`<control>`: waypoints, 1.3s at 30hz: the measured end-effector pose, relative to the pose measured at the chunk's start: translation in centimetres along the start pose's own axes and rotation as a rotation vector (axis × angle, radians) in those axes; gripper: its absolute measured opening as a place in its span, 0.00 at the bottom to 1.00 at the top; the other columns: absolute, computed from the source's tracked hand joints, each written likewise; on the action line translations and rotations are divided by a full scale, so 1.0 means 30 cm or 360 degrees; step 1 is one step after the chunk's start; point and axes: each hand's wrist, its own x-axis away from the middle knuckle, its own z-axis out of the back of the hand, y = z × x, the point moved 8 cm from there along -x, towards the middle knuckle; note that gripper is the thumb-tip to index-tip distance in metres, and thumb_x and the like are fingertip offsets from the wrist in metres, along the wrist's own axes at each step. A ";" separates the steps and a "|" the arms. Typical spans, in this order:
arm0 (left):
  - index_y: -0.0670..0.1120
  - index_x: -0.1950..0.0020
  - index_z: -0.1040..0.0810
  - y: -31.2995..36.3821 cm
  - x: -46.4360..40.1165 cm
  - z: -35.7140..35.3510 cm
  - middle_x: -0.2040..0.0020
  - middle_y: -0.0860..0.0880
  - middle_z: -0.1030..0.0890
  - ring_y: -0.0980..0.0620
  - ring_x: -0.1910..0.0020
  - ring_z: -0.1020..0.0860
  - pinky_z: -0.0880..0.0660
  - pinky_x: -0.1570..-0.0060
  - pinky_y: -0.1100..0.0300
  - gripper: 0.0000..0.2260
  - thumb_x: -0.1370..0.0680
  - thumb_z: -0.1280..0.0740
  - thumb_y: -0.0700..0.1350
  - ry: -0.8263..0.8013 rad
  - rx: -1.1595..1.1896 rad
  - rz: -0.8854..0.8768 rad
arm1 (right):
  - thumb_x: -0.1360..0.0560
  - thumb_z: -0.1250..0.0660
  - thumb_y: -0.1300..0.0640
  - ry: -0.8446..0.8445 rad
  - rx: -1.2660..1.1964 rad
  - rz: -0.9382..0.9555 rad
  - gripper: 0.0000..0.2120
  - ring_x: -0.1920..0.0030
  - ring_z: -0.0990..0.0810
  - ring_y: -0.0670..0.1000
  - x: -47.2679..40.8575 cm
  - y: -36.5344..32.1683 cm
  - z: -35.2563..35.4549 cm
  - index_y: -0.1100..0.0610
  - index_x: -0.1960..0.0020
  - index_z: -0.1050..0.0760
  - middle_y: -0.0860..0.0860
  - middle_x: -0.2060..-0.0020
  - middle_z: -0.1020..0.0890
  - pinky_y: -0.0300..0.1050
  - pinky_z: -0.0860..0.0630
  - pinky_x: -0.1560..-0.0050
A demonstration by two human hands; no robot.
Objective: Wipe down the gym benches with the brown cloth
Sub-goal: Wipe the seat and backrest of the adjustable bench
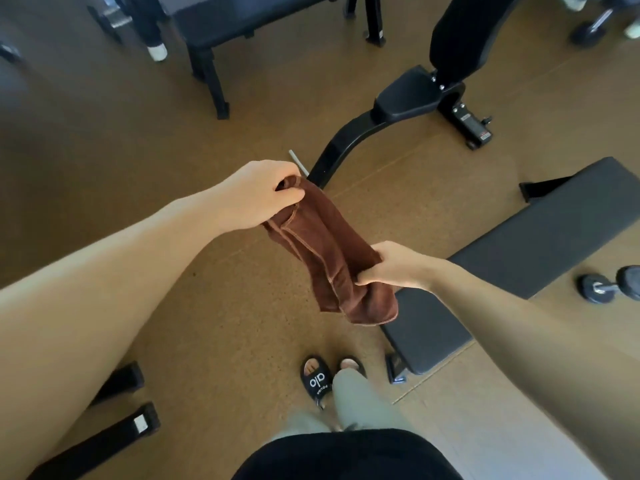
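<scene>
I hold the brown cloth (pixel 325 251) in the air in front of me, off every bench. My left hand (pixel 256 194) pinches its far, upper end, thumb and fingers closed on a bunched corner; my right hand (pixel 391 266) is clamped on the near, lower part, with a loose tail hanging below that grip. So the cloth's long axis runs from far-left down to near-right, stretched between my two hands.

The flat bench (pixel 519 258) lies to the right, its near end just under and beside my right hand, its pad running away to the far right. That makes my right hand the nearer one, and I judge it should carry the cloth down onto the pad. The incline bench (pixel 408 98) stands farther off, beyond the cloth. The cloth looks folded lengthwise, though I cannot tell how many layers.
</scene>
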 end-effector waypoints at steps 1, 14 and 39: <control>0.46 0.44 0.22 -0.007 -0.026 0.009 0.53 0.50 0.21 0.51 0.55 0.21 0.27 0.60 0.59 0.08 0.14 0.39 0.49 0.0028 -0.0037 -0.0012 | 0.34 0.26 0.48 0.0025 -0.0081 -0.0016 0.14 0.47 0.16 0.49 -0.006 0.012 0.015 0.47 0.49 0.17 0.45 0.52 0.13 0.55 0.21 0.38; 0.50 0.39 0.26 0.055 -0.378 -0.045 0.49 0.52 0.20 0.55 0.55 0.21 0.20 0.52 0.56 0.07 0.14 0.39 0.49 0.0146 -0.0188 -0.0194 | 0.17 0.36 0.58 0.0143 -0.1720 -0.0459 0.12 0.52 0.14 0.57 -0.238 -0.048 0.280 0.63 0.36 0.25 0.61 0.50 0.14 0.49 0.17 0.55; 0.45 0.51 0.25 -0.109 -1.427 0.299 0.54 0.44 0.21 0.46 0.54 0.23 0.26 0.52 0.52 0.03 0.21 0.38 0.43 -0.0352 0.1105 0.0388 | 0.20 0.32 0.47 0.0853 -0.1903 -0.0523 0.14 0.53 0.20 0.51 -0.809 -0.282 1.023 0.53 0.40 0.20 0.54 0.44 0.18 0.44 0.22 0.56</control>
